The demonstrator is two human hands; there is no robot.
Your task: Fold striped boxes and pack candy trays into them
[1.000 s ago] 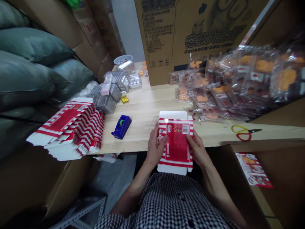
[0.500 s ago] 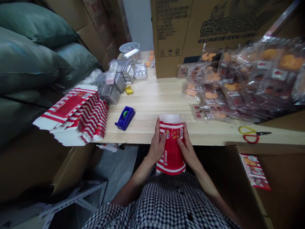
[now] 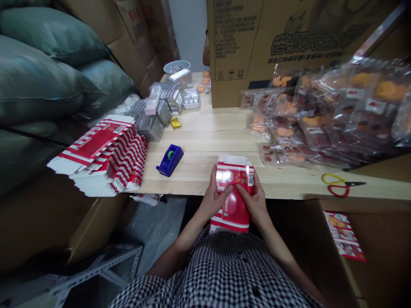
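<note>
A red and white striped carton [image 3: 236,207] is held at the table's front edge, its white flap pointing away from me. My left hand [image 3: 215,196] grips its left side and my right hand [image 3: 254,200] its right side, both thumbs resting on the printed front. To the left lies a stack of similar flat cartons [image 3: 99,143]. Between stack and hands sits a blue tape dispenser [image 3: 170,160] with green tape.
Clear plastic trays [image 3: 160,107] and a gold packet [image 3: 175,123] lie behind the dispenser. Bagged orange items [image 3: 308,115] pile up at right, before a large cardboard box [image 3: 237,51]. Scissors [image 3: 340,184] lie at the right front edge. A person's arm [image 3: 206,51] shows behind the box.
Both thumbs have moved closer together on the carton, whose front now looks flatter and tilted. A person's arm has appeared beside the large box. The view has shifted slightly.
</note>
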